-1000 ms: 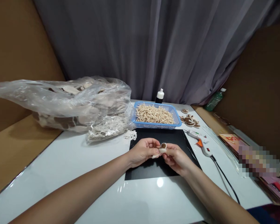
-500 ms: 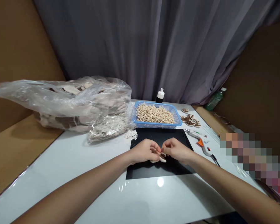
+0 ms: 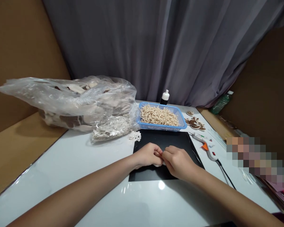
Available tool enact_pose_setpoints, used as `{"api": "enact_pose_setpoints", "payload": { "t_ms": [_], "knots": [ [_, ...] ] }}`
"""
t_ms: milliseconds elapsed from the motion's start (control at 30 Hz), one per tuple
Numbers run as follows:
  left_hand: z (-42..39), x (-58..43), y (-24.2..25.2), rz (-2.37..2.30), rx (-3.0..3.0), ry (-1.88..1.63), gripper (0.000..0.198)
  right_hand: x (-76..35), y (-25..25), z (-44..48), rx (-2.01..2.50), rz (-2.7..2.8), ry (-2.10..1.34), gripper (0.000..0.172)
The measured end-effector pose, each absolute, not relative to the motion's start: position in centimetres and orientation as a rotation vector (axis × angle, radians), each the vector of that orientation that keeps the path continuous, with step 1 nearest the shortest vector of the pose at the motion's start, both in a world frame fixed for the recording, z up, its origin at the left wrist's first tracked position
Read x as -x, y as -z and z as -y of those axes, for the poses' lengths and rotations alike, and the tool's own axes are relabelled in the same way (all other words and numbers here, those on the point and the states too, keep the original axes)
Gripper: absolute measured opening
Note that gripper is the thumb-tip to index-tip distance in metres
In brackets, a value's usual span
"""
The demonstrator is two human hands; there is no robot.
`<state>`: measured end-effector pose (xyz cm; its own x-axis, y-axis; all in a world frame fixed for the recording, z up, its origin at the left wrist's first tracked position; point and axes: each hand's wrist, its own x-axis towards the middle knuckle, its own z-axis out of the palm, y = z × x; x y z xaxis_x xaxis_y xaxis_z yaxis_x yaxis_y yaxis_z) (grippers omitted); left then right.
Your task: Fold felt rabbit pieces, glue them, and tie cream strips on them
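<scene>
Over the black mat (image 3: 144,175), my left hand (image 3: 148,155) and my right hand (image 3: 180,161) meet, fingers closed in a pinch. Between them is a small brown-and-white fabric piece (image 3: 164,163); my fingers cover nearly all of it, leaving only a pale edge showing. Right of the mat lies a white glue gun (image 3: 211,154) with an orange trigger and black cord. Several similar brown-and-white pieces (image 3: 194,123) are heaped behind it.
A blue basket (image 3: 183,123) of short pale sticks stands behind the mat. A large plastic bag (image 3: 68,104) of brown and white pieces fills the back left, a smaller clear bag (image 3: 111,127) before it. White paper tags (image 3: 134,136), a white-capped bottle (image 3: 165,96) and a green bottle (image 3: 221,103) are about.
My right hand has turned and come over the fabric piece, which is now mostly covered. The view has shifted slightly, and my left hand keeps its pinch.
</scene>
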<state>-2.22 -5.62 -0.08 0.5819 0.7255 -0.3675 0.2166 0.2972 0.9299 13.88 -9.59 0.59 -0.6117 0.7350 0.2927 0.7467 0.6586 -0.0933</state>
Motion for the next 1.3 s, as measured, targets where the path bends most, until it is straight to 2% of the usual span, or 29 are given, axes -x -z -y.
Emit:
{"api": "enact_pose_setpoints", "payload": {
  "t_ms": [300,800,1133,1300],
  "knots": [
    [5.4,2.3,-0.2,-0.905,-1.115,-0.437,0.011,-14.0,-0.2,10.0,0.974,2.446,0.405,0.024],
    [7.1,1.3,-0.1,-0.933,-0.735,-0.743,0.009,-15.5,2.1,9.6,0.788,2.34,0.668,0.011],
    [7.3,1.3,0.3,-0.879,-0.612,-0.831,0.011,-15.3,1.6,9.7,0.744,2.32,0.698,0.011],
    [7.0,1.4,0.2,-0.868,-0.62,-0.817,0.015,-15.4,1.7,9.4,0.851,2.24,0.548,0.013]
  ]
}}
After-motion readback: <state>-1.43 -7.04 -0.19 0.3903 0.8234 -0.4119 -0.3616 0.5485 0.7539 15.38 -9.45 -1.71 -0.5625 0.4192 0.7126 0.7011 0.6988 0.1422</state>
